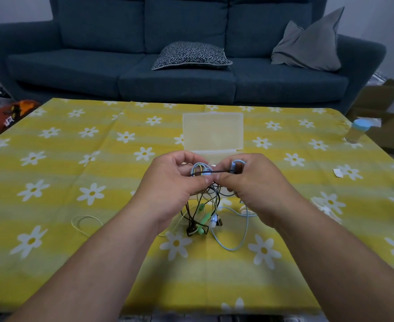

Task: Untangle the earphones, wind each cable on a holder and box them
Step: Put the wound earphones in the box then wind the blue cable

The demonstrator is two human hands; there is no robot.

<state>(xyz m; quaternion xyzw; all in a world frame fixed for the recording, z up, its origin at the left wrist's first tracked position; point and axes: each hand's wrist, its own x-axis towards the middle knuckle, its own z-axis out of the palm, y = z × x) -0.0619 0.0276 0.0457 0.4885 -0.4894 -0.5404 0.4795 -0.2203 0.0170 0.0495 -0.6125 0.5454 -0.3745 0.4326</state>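
Observation:
A tangle of earphone cables (205,212) in black, green, light blue and pale yellow hangs from both hands down onto the yellow flowered tablecloth (75,159). My left hand (172,182) pinches a bunch of the cables at its fingertips. My right hand (249,180) pinches a black strand stretched between the hands, with a light blue loop at its fingers. A clear plastic box (212,133) stands just behind the hands with its lid up. A pale yellow cable loop (84,223) lies to the left on the cloth.
A small bottle with a blue cap (357,131) stands near the table's right edge. A white paper scrap (339,173) lies at the right. White flat pieces (326,205) lie right of the tangle. A blue sofa (191,54) with cushions stands behind the table.

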